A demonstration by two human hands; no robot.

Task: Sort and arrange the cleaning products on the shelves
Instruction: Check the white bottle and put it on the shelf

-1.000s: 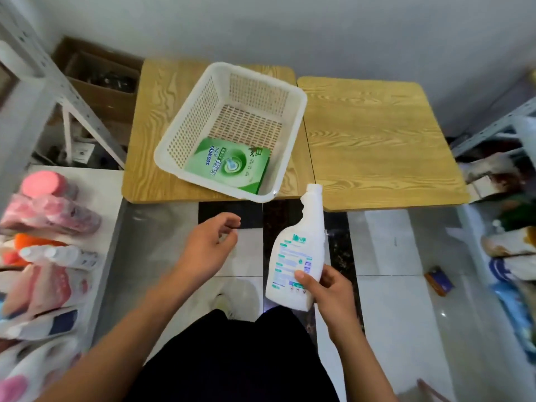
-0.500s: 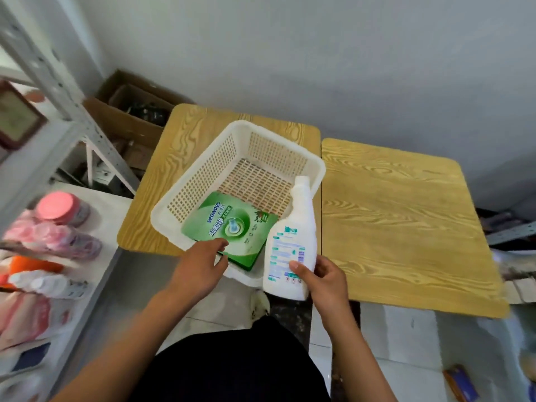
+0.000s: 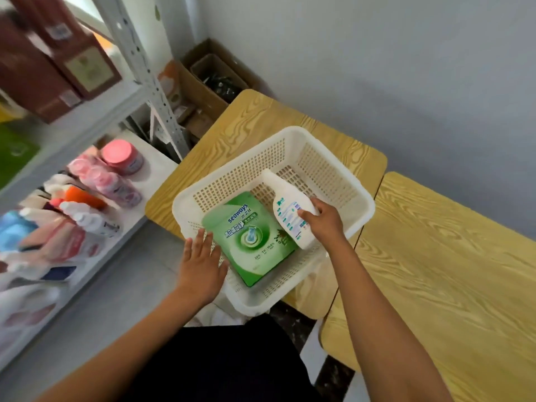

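Observation:
A white plastic basket (image 3: 352, 187) sits on a wooden table (image 3: 232, 134). Inside it lies a green Seaways pouch (image 3: 252, 236). My right hand (image 3: 324, 220) grips a white bottle (image 3: 287, 207) with a printed label, held tilted over the basket just above the pouch's right side. My left hand (image 3: 200, 262) is spread with straight fingers at the basket's near left rim, its fingertips by the pouch's left edge.
A white metal shelf (image 3: 136, 198) on the left carries several pink, orange and white bottles (image 3: 95, 204); brown boxes (image 3: 72, 59) stand on the level above. A cardboard box (image 3: 208, 79) sits behind the table. A second wooden table (image 3: 452, 271) adjoins on the right.
My right hand has carried the white bottle forward from in front of the table into the basket, tilting it. My left hand has reached to the basket's near rim. The view swung left.

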